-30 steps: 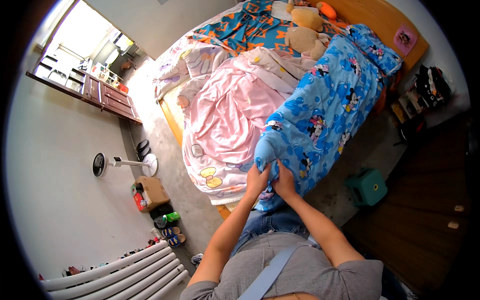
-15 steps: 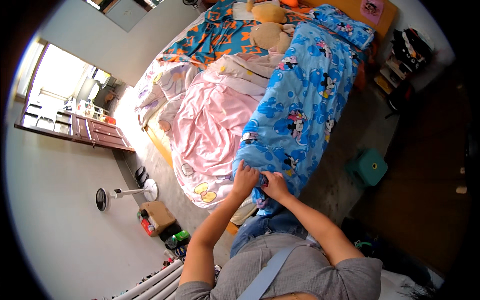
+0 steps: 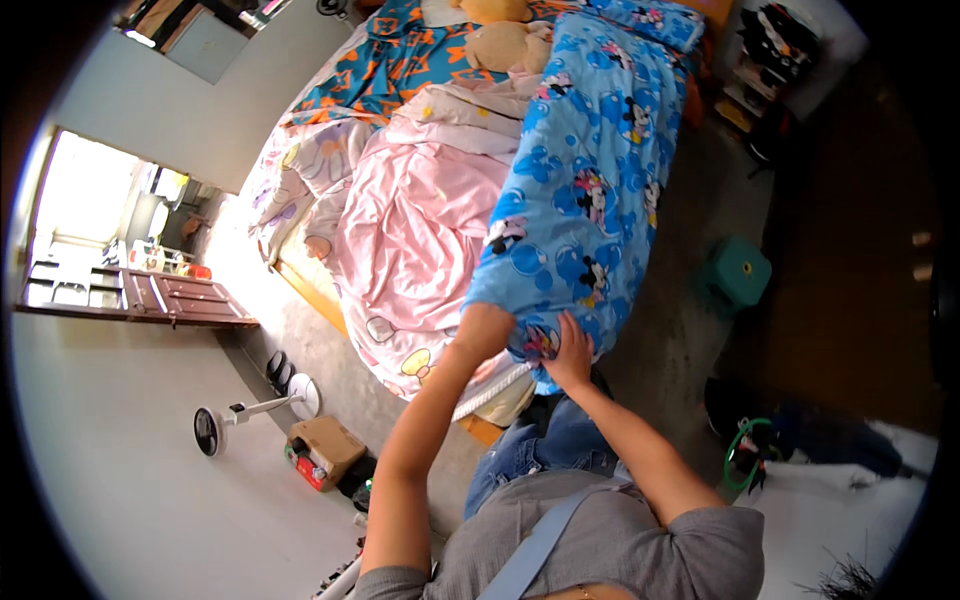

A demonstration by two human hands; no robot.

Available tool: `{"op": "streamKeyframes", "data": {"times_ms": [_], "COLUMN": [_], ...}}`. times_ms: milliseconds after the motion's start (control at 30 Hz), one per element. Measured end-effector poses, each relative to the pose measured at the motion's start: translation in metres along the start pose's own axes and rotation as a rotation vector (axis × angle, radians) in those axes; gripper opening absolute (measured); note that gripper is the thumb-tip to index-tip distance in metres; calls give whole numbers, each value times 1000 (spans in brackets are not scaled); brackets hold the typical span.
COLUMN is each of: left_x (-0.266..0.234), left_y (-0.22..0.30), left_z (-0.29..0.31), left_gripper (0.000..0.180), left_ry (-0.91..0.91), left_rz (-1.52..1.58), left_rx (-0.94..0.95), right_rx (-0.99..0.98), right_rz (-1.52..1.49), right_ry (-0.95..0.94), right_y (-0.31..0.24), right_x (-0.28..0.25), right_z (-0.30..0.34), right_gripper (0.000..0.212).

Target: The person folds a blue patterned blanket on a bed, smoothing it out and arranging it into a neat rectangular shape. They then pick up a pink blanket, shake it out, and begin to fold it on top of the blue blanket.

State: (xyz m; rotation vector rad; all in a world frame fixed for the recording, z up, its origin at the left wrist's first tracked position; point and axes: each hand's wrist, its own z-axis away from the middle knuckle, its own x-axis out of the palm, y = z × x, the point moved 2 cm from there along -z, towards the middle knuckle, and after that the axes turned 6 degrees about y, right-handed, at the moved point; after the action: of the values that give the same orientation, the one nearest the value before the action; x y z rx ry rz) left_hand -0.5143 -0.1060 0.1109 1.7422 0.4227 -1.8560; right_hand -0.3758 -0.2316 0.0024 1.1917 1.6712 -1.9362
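A long blue quilt with a cartoon print lies lengthwise along the right side of the bed, its near end at my hands. My left hand is at the quilt's near left corner. That hand is blurred and its fingers are hidden. Flat on the near end rests my right hand, fingers stretched out and pointing away from me. Between the hands, a bunched fold of the quilt shows. To the left lies a crumpled pink blanket, touching the quilt's edge.
The bed also holds a teal and orange cloth and a beige plush toy at the far end. A green stool stands to the right. On the left floor are a white fan and a cardboard box.
My right hand has gone from pinching the quilt's end to lying open on it. The end hanging toward my legs is now drawn up. The view has shifted slightly.
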Motion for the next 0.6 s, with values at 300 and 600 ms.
{"op": "streamKeyframes", "data": {"times_ms": [300,600], "left_x": [-104,-189], "left_y": [-35,-90], "left_z": [56,126], "left_gripper": [13,35], "left_ry": [169,181], "left_rz": [-26,-159], "left_rx": [94,-28], "right_rx": [-42,-318], "right_rz": [38,-141], "right_ry": [132,-46], "right_y": [-44,-165], "right_x": [-32,-50], "right_z": [30,26], "right_gripper": [54,40]}}
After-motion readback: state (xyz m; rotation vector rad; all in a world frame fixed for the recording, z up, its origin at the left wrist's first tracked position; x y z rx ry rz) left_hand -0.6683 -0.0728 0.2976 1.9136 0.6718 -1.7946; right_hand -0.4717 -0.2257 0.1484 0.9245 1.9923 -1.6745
